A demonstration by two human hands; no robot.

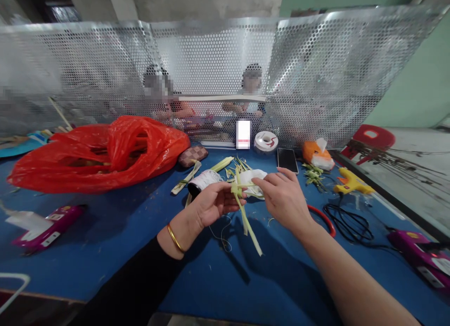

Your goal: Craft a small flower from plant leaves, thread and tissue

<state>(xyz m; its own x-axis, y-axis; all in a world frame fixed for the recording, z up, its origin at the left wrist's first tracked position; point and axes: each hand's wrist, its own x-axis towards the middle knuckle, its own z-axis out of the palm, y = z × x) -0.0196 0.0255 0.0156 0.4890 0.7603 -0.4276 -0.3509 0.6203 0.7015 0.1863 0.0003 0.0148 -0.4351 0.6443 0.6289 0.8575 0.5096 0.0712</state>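
Pale green leaf strips [247,218], folded together into a small knot with loose ends, are between my hands above the blue table. My left hand [213,203], with a gold bangle at the wrist, pinches the knot between thumb and fingers. My right hand [283,197] is closed, its thumb and forefinger gripping the end of one strip to the right of the knot. Just behind my left hand lies a spool of white thread [206,178]. A white crumpled bag or tissue [258,177] and leaf scraps [241,164] lie beyond the hands.
A big red plastic bag [140,148] spreads at the left. A patterned pouch [192,156], tape roll [266,141], phone [287,160], tissue pack [318,156] and yellow glue gun [351,181] sit farther back. Purple power strips [52,227] flank me. A perforated metal screen [214,49] separates me from two people.
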